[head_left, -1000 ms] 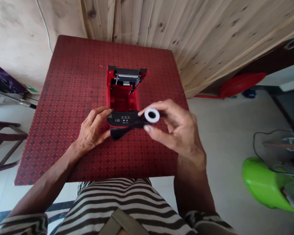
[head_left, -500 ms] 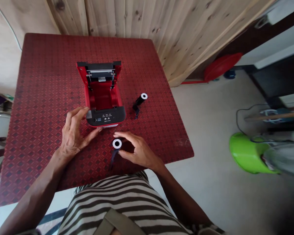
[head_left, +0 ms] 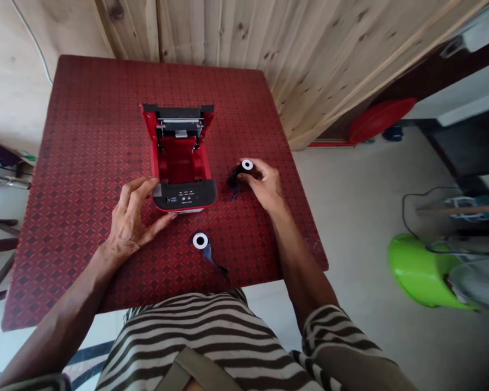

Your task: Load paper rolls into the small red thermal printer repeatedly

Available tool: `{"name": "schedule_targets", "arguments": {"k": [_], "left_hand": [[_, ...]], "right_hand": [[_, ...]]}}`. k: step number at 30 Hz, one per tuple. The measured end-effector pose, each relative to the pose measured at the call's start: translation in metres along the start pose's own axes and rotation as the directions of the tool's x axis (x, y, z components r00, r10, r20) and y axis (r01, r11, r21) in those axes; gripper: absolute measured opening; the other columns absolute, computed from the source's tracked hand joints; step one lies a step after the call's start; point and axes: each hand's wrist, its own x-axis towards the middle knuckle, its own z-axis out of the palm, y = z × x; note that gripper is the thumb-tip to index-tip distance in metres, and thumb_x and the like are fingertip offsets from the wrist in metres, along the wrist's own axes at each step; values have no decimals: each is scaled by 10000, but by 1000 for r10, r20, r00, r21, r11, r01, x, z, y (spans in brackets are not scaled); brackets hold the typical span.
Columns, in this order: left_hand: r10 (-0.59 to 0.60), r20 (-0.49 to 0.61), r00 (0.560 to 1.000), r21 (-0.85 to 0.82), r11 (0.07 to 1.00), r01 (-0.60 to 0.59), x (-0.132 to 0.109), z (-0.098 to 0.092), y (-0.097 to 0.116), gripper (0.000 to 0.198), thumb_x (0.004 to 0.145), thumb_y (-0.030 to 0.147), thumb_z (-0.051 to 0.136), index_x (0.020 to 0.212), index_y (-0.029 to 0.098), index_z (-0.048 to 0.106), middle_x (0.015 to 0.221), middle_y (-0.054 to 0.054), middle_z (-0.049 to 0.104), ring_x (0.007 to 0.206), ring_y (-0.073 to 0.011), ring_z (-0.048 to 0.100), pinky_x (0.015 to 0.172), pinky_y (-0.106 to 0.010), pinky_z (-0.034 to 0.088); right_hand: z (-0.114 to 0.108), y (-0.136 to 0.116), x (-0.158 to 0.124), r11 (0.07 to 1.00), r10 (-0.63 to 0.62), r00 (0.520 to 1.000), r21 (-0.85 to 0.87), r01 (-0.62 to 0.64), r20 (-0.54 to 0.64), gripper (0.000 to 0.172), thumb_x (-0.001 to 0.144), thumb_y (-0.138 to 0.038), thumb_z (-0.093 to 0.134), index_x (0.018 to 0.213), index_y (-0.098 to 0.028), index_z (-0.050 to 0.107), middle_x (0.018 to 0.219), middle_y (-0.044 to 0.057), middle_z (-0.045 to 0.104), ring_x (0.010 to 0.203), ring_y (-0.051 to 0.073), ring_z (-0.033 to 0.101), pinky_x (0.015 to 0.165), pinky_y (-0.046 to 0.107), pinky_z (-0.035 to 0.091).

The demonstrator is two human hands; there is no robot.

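- Right hand [head_left: 265, 187] first: its fingers [head_left: 259, 169] are now curled round the second roll [head_left: 246, 164], the black one with the white core lying just right of the printer [head_left: 183, 163]. It looks like a proper grip, though the thumb is tucked out of sight.
- Half a second ago that same hand was down near the front edge, letting go of the first roll [head_left: 200, 240]. A second ago it was holding that roll up in front of the printer.
- So the first roll is parked: it lies alone on the table [head_left: 85, 136], between the printer and the person's lap, with its dark tail trailing off to the right.
- Left hand [head_left: 130, 220] hasn't really budged. Its fingers [head_left: 140, 187] are spread loose against the printer's front left corner, bracing it rather than gripping anything.
- The printer lid stands open and the red bay inside is bare, so neither roll is in there yet.
- The table has a red cloth with a diamond pattern, and nothing else sits on it.
- Room: a wood plank wall [head_left: 228, 32] behind, a pale floor [head_left: 370, 228] to the right, a green plastic thing [head_left: 424, 277] with a cable [head_left: 407, 206] near it, and a red object [head_left: 381, 119] by the foot of the wall.
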Motion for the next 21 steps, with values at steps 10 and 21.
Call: {"name": "schedule_targets", "arguments": {"k": [10,21], "left_hand": [[-7,20,1000,23,1000,6,-1,1,4,769,974,511,791,1602,250,433,1398,-126,663,1299,-273,694,1096,-443,656],[-29,36,999,-25,999,30,-3,3,5,754,990,485,774,1611,237,425,1419,-140,652,1306,-272,685,1108,-422,655]], "right_hand": [[-65,-167,-21,919,-371,840,29,392,397,372,1012,-337,728,1384,-330,723,1229,55,802,1124,285,761,1040,499,594],[45,-196,25,614,-91,730,-539,577,678,342,1005,-32,561,1317,-108,679,1175,204,776,1071,332,748,935,430,566]]}}
